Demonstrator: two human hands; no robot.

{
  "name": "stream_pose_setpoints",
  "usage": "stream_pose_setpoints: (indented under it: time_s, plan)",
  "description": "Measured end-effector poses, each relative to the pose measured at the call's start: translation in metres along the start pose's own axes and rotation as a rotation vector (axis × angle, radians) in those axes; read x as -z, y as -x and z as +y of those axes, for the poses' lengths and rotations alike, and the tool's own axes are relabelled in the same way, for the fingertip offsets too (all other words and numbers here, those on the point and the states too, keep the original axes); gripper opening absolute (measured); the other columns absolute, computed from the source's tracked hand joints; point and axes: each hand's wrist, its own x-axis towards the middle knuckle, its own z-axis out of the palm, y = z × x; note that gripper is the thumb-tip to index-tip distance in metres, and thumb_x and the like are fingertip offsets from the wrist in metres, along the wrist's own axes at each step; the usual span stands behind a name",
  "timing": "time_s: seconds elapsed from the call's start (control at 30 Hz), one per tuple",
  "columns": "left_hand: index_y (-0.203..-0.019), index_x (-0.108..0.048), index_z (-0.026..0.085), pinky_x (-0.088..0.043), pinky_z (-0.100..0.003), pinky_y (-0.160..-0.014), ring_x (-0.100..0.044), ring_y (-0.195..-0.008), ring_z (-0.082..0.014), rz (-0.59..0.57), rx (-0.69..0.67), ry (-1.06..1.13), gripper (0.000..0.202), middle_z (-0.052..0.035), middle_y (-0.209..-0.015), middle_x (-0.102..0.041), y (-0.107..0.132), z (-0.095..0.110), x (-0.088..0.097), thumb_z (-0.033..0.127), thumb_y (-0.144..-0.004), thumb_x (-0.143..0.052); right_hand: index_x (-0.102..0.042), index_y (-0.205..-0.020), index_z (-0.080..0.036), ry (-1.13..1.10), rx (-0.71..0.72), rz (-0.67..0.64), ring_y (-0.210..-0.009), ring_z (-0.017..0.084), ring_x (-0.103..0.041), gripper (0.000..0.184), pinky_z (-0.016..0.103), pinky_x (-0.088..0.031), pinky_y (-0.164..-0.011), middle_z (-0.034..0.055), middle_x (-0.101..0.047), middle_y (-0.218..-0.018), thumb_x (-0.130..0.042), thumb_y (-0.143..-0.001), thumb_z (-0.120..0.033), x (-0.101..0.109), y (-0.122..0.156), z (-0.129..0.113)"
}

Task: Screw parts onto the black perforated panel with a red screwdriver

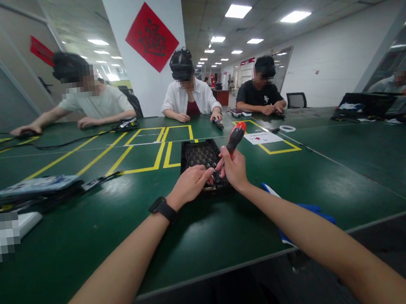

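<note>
A black tray [199, 153] with a grid of small dark compartments lies on the green table in front of me. Over its near right part, my right hand [234, 169] is closed round a screwdriver [236, 136], whose red-and-black handle sticks up and leans to the right. The screwdriver's lower end is hidden among my fingers. My left hand [192, 183], with a black watch [163, 209] on the wrist, reaches over the tray's near left edge. Its thumb and fingers are closed together close to my right fingertips; whatever they pinch is too small to make out.
Blue-and-white gloves [305, 206] lie under my right forearm. A white sheet [264, 138] and a tape roll [287, 128] are beyond the tray. Cables and a light-blue flat box [38, 184] sit at left. Several people work across the table [335, 167], one holding a dark tool [218, 123].
</note>
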Motion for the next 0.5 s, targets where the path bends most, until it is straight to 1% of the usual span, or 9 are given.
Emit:
stream_pose_setpoints:
  time_s: [0.17,0.37,0.5]
  plan:
    - [-0.068,-0.068,0.018,-0.037,-0.025,-0.073,-0.052,-0.074,-0.0142,-0.005,-0.002,-0.013,0.057,-0.0037,-0.072,-0.056,0.0003,0.0004,0.0002,0.044,-0.092,-0.022,-0.050,-0.078,-0.017,-0.013,-0.010,0.017,-0.028,0.006,-0.044,0.038,0.016,-0.032,-0.031,-0.0045,-0.056,-0.046,-0.039,-0.083,-0.054,-0.0002,-0.0005,0.0015]
    - [-0.067,-0.068,0.018,-0.038,-0.025,-0.075,-0.053,-0.076,-0.0145,-0.014,-0.006,-0.013,0.058,-0.0039,-0.072,-0.056,-0.0005,0.0003,-0.0007,0.045,-0.092,-0.022,-0.049,-0.078,-0.017,-0.036,-0.021,0.077,-0.028,0.006,-0.043,0.039,0.016,-0.031,-0.031,-0.0036,-0.057,-0.046,-0.039,-0.083,-0.055,0.0004,-0.0030,0.0035]
    - [-0.071,-0.068,0.018,-0.038,-0.025,-0.075,-0.053,-0.077,-0.0149,0.002,0.005,0.001,0.057,-0.0040,-0.074,-0.058,-0.0002,-0.0010,-0.0017,0.044,-0.092,-0.021,-0.049,-0.078,-0.017,-0.045,-0.020,0.097,-0.028,0.006,-0.042,0.039,0.016,-0.032,-0.031,-0.0041,-0.056,-0.045,-0.039,-0.083,-0.055,0.0009,-0.0038,0.0031]
